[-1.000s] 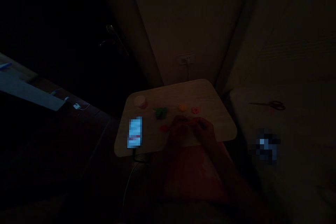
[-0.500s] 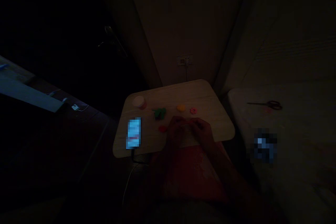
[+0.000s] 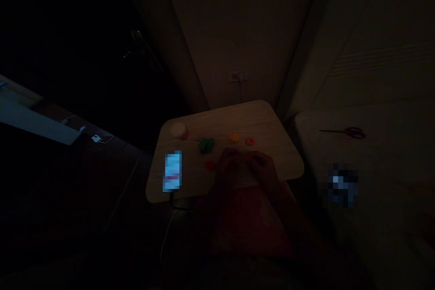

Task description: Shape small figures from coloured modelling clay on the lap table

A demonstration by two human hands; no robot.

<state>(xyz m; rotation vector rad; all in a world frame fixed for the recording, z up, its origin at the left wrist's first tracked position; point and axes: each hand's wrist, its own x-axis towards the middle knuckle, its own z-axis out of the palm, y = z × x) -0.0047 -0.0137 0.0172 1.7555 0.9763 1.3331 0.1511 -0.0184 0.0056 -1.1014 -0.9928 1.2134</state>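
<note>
Over the near part of a small wooden table (image 3: 217, 120), my left hand (image 3: 228, 165) and my right hand (image 3: 263, 167) meet with fingertips close together. Both are closed in a pinch. A faint reddish bit shows between the fingertips, too dark to make out. Just left of my left hand lies a flat red piece (image 3: 210, 165), clay-like in look. Beyond the hands are a yellow-orange lump (image 3: 234, 137) and a pink flower-shaped ring (image 3: 250, 141). A green lumpy piece (image 3: 206, 145) sits further left.
A lidded tub (image 3: 179, 131) stands at the table's far left corner. A lit phone (image 3: 172, 171), its screen blurred, is near the left edge with a cable below. Scissors (image 3: 351, 132) and a blurred object (image 3: 344, 186) lie on a pale surface to the right. The room is very dark.
The view has shifted slightly. My hands stay together in the same place over the table, with only small finger movements. The pieces on the table have not moved.
</note>
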